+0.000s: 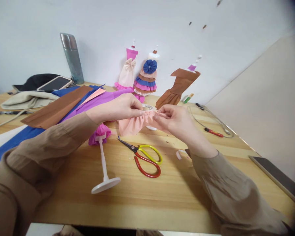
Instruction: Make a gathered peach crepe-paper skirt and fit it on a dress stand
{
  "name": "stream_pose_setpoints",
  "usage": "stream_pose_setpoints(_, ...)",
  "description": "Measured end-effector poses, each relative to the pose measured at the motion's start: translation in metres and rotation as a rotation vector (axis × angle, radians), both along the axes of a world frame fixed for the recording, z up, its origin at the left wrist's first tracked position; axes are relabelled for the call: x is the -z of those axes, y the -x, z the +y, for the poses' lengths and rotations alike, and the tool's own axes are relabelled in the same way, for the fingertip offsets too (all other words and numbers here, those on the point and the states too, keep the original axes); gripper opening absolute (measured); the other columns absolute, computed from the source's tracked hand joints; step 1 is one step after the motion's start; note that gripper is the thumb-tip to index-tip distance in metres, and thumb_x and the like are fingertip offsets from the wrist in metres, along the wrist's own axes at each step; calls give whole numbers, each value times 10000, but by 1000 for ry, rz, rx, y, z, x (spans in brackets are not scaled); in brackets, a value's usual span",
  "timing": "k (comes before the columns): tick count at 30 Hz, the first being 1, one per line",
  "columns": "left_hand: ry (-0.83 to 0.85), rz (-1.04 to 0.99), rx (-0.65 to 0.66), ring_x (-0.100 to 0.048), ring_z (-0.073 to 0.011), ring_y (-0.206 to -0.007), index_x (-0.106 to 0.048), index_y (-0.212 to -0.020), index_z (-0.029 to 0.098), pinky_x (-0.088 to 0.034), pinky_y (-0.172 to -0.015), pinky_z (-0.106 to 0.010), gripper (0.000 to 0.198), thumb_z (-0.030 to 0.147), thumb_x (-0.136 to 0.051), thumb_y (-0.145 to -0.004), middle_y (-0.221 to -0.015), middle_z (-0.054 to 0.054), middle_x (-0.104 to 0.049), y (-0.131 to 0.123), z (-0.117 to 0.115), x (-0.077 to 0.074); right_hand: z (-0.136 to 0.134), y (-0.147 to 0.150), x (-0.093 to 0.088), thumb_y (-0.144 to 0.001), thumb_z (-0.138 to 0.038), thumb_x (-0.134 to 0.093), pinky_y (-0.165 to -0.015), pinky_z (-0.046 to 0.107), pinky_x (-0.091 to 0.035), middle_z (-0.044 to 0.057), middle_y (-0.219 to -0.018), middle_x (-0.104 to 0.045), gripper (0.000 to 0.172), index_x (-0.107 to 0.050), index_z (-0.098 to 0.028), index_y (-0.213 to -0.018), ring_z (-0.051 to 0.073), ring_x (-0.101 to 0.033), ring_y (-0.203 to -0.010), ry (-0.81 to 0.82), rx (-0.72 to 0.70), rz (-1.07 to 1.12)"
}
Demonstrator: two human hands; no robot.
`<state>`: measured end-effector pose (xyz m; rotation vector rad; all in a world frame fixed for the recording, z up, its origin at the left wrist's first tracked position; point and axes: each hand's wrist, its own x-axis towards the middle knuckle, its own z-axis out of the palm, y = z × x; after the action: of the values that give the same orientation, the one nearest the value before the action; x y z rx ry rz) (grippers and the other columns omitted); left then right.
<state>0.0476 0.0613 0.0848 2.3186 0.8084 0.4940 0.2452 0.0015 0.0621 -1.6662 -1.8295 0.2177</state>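
Note:
A strip of peach crepe paper [131, 126], gathered into pleats along its top edge, hangs between my two hands above the table. My left hand [121, 106] pinches the gathered edge between thumb and fingers. On the other side, my right hand [175, 121] is closed on the same edge. Just behind the strip shows part of a white tape roll [147, 107]. Below lie scissors [144, 159] with one yellow and one red handle. A small white stand [103, 164] with magenta ruffled paper [102, 132] on it lies tipped over under my left forearm.
Three doll dress forms stand by the wall: a pink and cream one [127, 72], a multicoloured tiered one [145, 80] and a brown one [180, 85]. Coloured paper sheets [56, 106], a steel flask [72, 59] and a phone [55, 83] are left. A cable [226, 126] and a dark tablet-like slab [276, 175] lie right.

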Motion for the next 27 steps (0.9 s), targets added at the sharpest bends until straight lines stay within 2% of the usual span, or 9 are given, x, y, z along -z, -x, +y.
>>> stream_pose_setpoints(4, -15, 7, -15, -256, -65, -517, -554, -549, 132, -167, -520, -276, 350, 286, -584, -861, -543, 59, -300, 0, 3, 2, -6, 6, -2, -765, -298, -587, -496, 250, -278, -34, -527, -406, 243, -484, -195, -571, 104, -375, -515, -59, -72, 11)
stream_pose_setpoints(8, -42, 16, -6, -248, -64, -533, -518, -533, 136, -175, -544, -270, 373, 289, -582, -867, -554, 60, -288, -1, 5, 4, -8, 8, -3, -759, -275, -571, -510, 259, -300, -24, -536, -453, 193, -516, -195, -593, 112, -393, -520, -36, -123, 38)
stream_pose_setpoints(13, -18, -10, 27, -287, -79, -552, -589, -595, 128, -200, -563, -272, 290, 264, -577, -851, -562, 46, -365, 0, 8, 6, -7, 7, 0, -779, -276, -580, -534, 272, -342, 7, -595, -566, 145, -609, -188, -668, 140, -473, -557, -54, -63, 62)
stream_pose_setpoints(17, -62, 7, 0, -271, -76, -538, -528, -530, 143, -191, -568, -291, 356, 282, -589, -852, -535, 49, -315, -1, 8, 7, -8, 8, 3, -791, -238, -562, -565, 278, -390, 21, -675, -656, 130, -683, -203, -757, 162, -544, -609, -60, -119, 90)
stream_pose_setpoints(27, -66, 8, -3, -270, -69, -545, -533, -545, 136, -182, -558, -278, 334, 268, -576, -849, -556, 47, -316, 0, 8, 7, -8, 7, 3, -795, -280, -576, -556, 272, -389, 25, -664, -643, 147, -654, -178, -723, 155, -543, -609, -32, -103, 194)
